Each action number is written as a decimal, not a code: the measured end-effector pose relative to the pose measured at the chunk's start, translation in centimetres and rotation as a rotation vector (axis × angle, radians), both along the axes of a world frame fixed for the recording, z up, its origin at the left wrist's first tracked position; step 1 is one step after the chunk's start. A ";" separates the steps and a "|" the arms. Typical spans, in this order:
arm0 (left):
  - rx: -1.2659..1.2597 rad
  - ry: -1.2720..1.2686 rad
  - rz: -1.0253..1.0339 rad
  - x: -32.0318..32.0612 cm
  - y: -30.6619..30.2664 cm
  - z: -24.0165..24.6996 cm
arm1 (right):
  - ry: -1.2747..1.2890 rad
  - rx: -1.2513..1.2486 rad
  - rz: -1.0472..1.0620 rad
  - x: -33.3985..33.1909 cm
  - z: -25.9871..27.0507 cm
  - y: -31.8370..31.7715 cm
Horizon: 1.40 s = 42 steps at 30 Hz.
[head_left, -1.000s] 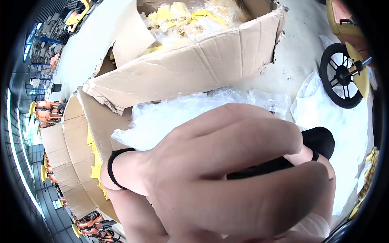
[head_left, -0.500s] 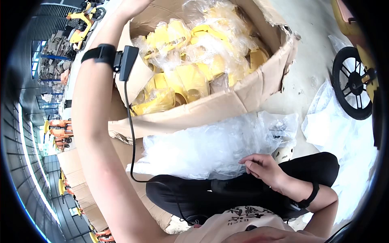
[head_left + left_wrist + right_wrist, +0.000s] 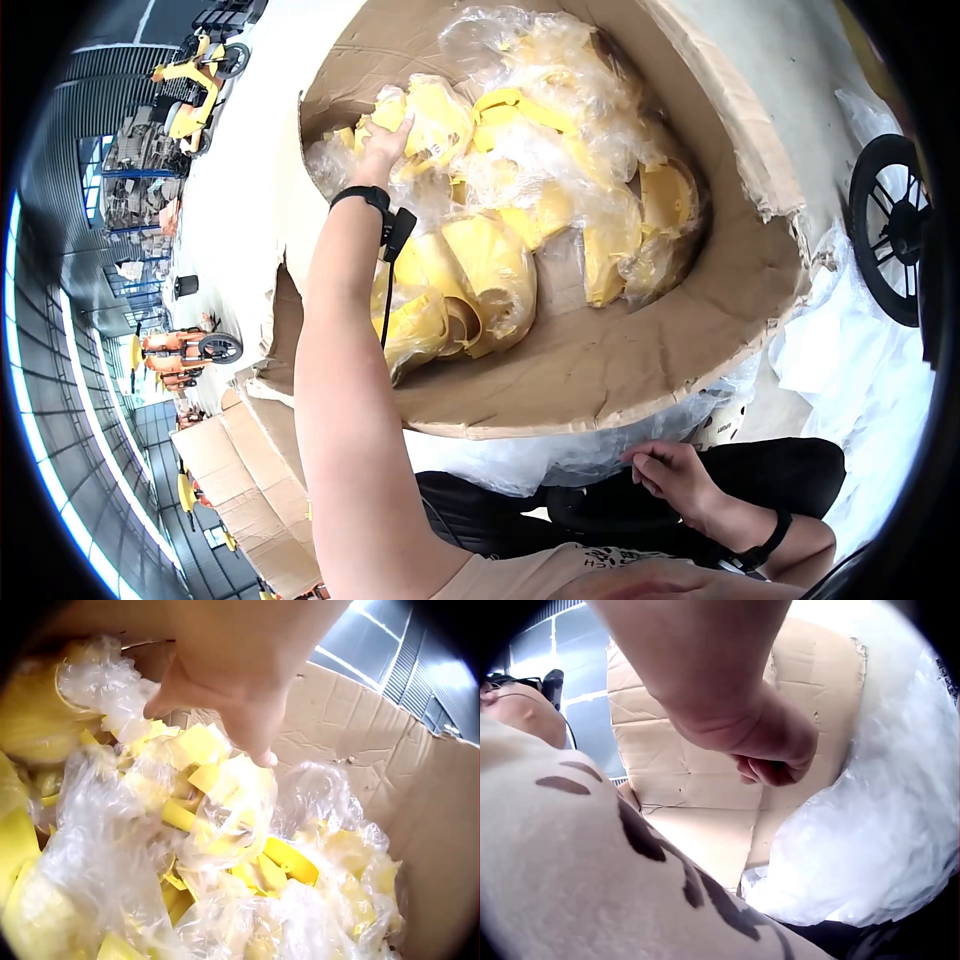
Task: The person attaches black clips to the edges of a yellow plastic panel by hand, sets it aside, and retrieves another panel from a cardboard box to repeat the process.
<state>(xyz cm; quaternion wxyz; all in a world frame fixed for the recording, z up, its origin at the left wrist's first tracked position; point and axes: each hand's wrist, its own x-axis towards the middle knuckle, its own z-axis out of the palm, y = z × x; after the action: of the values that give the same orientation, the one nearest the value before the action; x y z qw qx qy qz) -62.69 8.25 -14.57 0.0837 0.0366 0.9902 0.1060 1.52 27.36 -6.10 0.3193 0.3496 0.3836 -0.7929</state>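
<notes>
My left hand (image 3: 385, 142) reaches into a large cardboard box (image 3: 640, 375), thumb and fingers spread at a yellow plastic part (image 3: 440, 118) wrapped in clear film. In the left wrist view, the hand (image 3: 236, 694) comes down from above, its fingertips right at the film-wrapped yellow pieces (image 3: 199, 746). More yellow moulded parts (image 3: 490, 265) lie jumbled in the box, many in crinkled clear wrap (image 3: 560, 70). Outside the box, my right hand (image 3: 680, 482) hangs above the lap with loosely curled fingers and holds nothing; the right wrist view shows this hand (image 3: 780, 750) too.
Clear plastic sheeting (image 3: 530, 458) lies between the box and the crossed legs. A second carton (image 3: 250, 480) stands at the left. To the right are a black spoked wheel (image 3: 890, 230) and more plastic sheeting (image 3: 850, 400). A yellow scooter (image 3: 190, 95) stands farther back.
My left hand has gone from close before the head camera, over the box's far left side, down among the wrapped parts. The head view has shifted farther over the box. The right hand stays near the lap.
</notes>
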 end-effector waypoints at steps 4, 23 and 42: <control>0.133 -0.167 0.187 -2.6 -0.7 -2.8 | -0.019 -0.014 -0.094 -0.5 -0.2 0.3; 0.280 -0.662 0.040 1.8 5.8 3.5 | -0.086 0.063 -0.178 -1.6 -0.4 0.8; -0.101 -0.189 -0.112 6.6 5.1 7.4 | 0.074 0.171 -0.065 -1.0 -0.7 0.6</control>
<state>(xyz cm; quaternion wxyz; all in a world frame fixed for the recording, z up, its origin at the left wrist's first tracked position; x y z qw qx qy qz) -56.05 13.36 -7.13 0.1844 0.0774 0.9783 0.0541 0.49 27.98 -6.84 0.2482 0.3583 0.4497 -0.7796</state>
